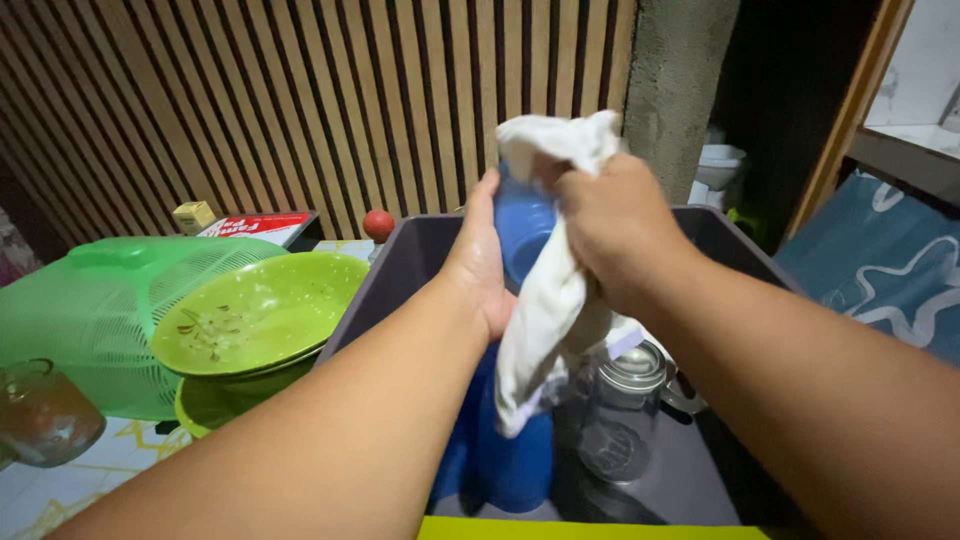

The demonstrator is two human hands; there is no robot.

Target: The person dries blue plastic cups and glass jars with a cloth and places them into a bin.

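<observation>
Cloth (545,300), white and soft, hung crumpled over a smooth blue plastic cup (520,232) held above a dark grey tub (400,265). The left hand (478,262) was curled around the cup's side; the right hand (618,228) was clenched on the cloth, pressing it against the cup's rim. Below, inside the tub, stood more blue cups (510,455) and a clear glass mug (620,410). Left of the tub lay shallow green plates (260,315), soiled, beside a green mesh basket (75,310) and a glass mug (45,415).
</observation>
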